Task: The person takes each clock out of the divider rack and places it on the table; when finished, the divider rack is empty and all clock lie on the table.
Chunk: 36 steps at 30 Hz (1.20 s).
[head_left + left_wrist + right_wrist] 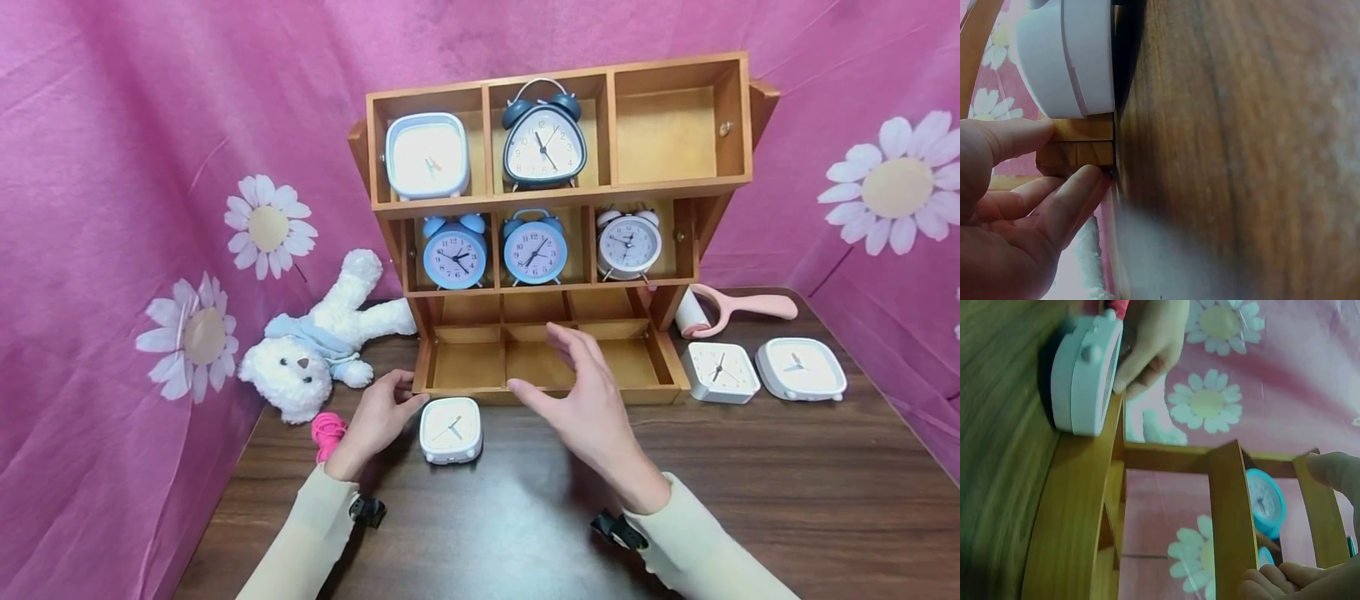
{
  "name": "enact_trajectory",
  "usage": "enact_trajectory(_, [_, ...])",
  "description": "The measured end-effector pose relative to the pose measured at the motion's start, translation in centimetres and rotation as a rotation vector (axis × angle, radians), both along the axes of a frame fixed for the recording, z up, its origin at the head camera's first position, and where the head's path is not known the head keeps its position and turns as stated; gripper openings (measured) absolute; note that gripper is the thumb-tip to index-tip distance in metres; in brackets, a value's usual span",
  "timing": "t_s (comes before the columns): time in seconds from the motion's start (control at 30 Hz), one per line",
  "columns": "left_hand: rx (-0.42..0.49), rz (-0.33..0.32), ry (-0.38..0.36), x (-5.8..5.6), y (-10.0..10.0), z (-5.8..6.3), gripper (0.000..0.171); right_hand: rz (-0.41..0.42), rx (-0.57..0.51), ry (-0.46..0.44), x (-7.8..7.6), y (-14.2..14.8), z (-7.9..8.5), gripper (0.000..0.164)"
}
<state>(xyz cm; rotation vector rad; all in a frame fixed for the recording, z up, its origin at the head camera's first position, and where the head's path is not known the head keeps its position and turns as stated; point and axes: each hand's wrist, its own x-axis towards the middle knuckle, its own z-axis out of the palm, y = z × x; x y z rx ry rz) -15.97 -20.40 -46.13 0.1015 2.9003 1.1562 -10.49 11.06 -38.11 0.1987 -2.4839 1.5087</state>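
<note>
At the front left corner of the wooden display shelf, my left hand grips the bottom edge. In the left wrist view its thumb lies on one side of the wooden corner and its fingers on the other. A small white alarm clock stands on the table just right of that hand. My right hand is held in front of the shelf's lowest tier, thumb and fingers apart with nothing between them. Blue clocks, a white twin-bell clock and a dark green clock stand in the upper tiers.
A blue-rimmed clock fills the top left compartment. White clocks and a pink lint roller lie right of the shelf. On the left are a white teddy bear and a pink cord bundle. Pink curtain hangs behind.
</note>
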Motion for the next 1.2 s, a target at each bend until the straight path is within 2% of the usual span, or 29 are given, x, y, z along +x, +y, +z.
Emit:
enact_trajectory(0.2, [0.007, 0.007, -0.003, 0.1, 0.0, 0.1, 0.036, -0.005, -0.081, 0.026, 0.1, 1.9, 1.0, 0.081])
enact_trajectory(0.43, [0.018, 0.013, 0.007, 0.1, -0.2, 0.0, 0.033, -0.051, -0.144, 0.08, -0.2, 4.2, 2.1, 0.079])
enact_trajectory(0.63, [0.037, 0.009, 0.002, 0.0, -0.3, -0.1, 0.031, -0.107, -0.203, 0.104, -1.7, 7.0, 3.4, 0.08])
enact_trajectory(0.77, [0.04, 0.006, -0.01, 0.0, -0.3, -0.1, 0.031, -0.153, -0.204, 0.135, -2.8, 8.8, 4.0, 0.079])
enact_trajectory(0.97, [0.052, 0.007, -0.014, -0.1, -0.3, 0.0, 0.032, -0.197, -0.284, 0.173, -4.4, 10.1, 5.2, 0.076])
enact_trajectory(1.2, [0.088, 0.017, -0.018, 0.0, -0.3, -0.1, 0.032, -0.244, -0.207, 0.189, -5.9, 10.6, 5.6, 0.08])
